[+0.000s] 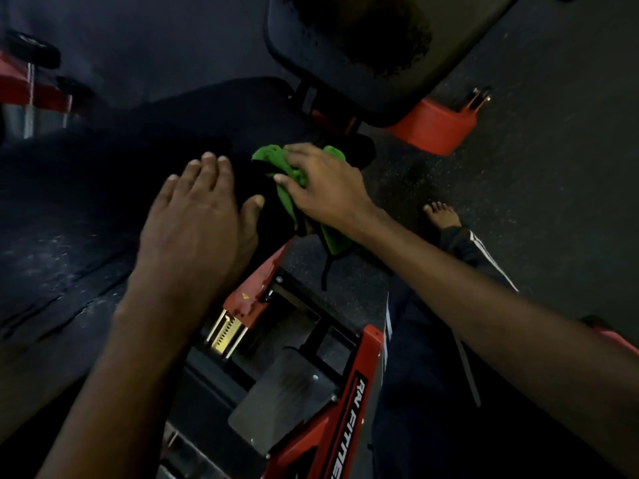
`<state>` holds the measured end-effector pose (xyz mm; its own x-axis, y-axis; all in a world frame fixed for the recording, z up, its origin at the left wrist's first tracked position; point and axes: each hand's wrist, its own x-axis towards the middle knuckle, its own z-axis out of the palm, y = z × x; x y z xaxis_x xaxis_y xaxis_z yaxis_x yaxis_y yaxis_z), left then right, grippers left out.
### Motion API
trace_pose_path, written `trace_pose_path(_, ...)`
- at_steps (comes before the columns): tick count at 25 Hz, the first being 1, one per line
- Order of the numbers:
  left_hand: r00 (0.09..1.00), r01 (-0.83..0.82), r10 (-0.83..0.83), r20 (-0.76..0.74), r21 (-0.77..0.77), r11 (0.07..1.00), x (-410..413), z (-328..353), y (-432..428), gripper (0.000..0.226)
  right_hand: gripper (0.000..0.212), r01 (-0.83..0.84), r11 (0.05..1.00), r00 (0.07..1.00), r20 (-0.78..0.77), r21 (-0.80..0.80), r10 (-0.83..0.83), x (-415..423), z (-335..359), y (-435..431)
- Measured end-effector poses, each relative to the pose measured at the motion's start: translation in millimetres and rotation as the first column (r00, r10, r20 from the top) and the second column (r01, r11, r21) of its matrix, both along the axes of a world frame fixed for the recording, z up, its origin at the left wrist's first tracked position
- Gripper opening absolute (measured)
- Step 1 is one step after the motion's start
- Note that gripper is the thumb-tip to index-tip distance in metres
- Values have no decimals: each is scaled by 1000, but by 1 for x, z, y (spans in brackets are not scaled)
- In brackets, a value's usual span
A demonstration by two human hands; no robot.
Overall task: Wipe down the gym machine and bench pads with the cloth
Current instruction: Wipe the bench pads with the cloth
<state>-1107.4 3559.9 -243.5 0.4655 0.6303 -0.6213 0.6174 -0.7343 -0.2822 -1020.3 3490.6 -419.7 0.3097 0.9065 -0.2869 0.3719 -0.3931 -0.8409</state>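
Pressing a bunched bright-green cloth (pixel 268 155) against the black padded seat (pixel 103 188) of the gym machine, my right hand (pixel 325 188) is grasping it, with fingers curled over the top and the thumb pushing into the fabric. The cloth is sitting at the seat's right edge, close to its far corner, and a tail of it is hanging off that edge beneath my wrist. My left hand (pixel 197 216) is lying released and flat on the same seat, just beside the cloth but apart from it, fingers straight and together. Beyond the seat's far edge the black cushioned back pad (pixel 311 81) is tilting away, showing a darker patch on its surface. Below the seat's right edge the red-and-black steel frame (pixel 349 409) with white lettering is showing, and my bare foot (pixel 442 216) is standing on the dark speckled rubber floor (pixel 553 167) well to the right.
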Motion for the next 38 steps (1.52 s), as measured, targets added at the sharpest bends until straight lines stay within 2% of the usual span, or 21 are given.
trace_pose_path(4,996,-83,80,31,120,989,-38,65,-1,72,40,29,984,1000,-6,-178,-30,21,-15,41)
trace_pose_path(6,996,-82,89,-31,186,979,-56,80,7,69,41,8,982,1000,-15,-187,-11,13,4,51)
trace_pose_path(9,982,-112,139,-128,202,973,-73,88,19,70,44,-114,993,993,11,-3,114,-22,66,55)
trace_pose_path(12,984,-110,132,-117,179,978,-73,84,19,71,45,-227,964,974,20,140,227,-35,88,49)
trace_pose_path(14,985,-132,149,-91,165,977,-71,85,20,72,47,-161,985,986,-40,67,164,-27,78,53)
trace_pose_path(16,973,-165,184,-138,138,977,-70,85,22,73,48,-75,992,995,-77,-106,67,-17,69,62)
trace_pose_path(17,964,-186,205,-169,121,975,-69,85,22,74,47,-67,980,996,-78,-188,53,-16,69,67)
trace_pose_path(19,953,-216,232,-195,99,971,-67,86,23,74,43,-80,967,996,-45,-243,71,-21,77,71)
trace_pose_path(22,948,-235,245,-201,74,969,-65,87,23,73,39,-95,969,995,6,-227,99,-28,115,60)
trace_pose_path(25,946,-264,268,-183,48,963,-63,89,24,73,38,-144,982,989,-57,-124,138,-44,145,36)
trace_pose_path(27,943,-276,279,-180,38,960,-63,91,23,74,43,-155,988,987,-46,-20,153,-54,148,28)
trace_pose_path(29,944,-282,282,-173,22,959,-62,92,23,76,48,-114,993,993,-1,-2,114,-54,128,37)
trace_pose_path(35,938,-316,316,-140,24,949,-62,93,26,76,40,-16,941,1000,8,-338,20,-26,82,108)
trace_pose_path(38,934,-352,353,-46,31,935,-61,99,26,71,41,11,934,998,57,-357,10,-30,91,108)
